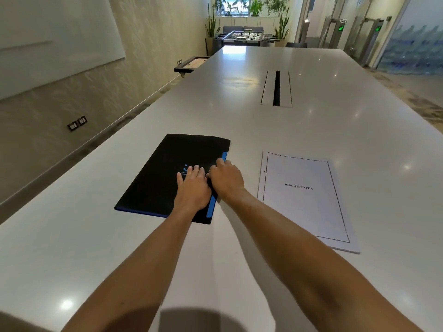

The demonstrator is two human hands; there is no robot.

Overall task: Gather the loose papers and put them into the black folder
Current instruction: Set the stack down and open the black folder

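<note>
1. Bench (239,121): long, pale and glossy, with ceiling lights reflected in it. A cable slot (276,88) is set into its middle, well beyond the work area.
2. Folder (167,173): black, closed, lying flat on the bench left of centre and turned at an angle. A blue strip (213,200) shows along its right edge, and a thin blue line along its near edge. A small blue mark on the cover is partly hidden by the fingers.
3. Papers (304,200): a white stack lying flat on the bench to the right of the folder, apart from it. The top sheet carries a black border and the word "BIBLIOGRAPHY". Punch holes show along its left edge. Neither hand touches the stack.
4. Left hand (191,188): palm down on the folder cover near its right edge, fingers extended and flat. Grip released; it presses and grasps nothing.
5. Right hand (226,178): just beside the left hand, at the folder's right edge over the blue strip. Fingers curled down onto the edge. Whether they have pinched the cover cannot be told from this view.
6. Both forearms are bare and reach forward from the lower frame.
</note>
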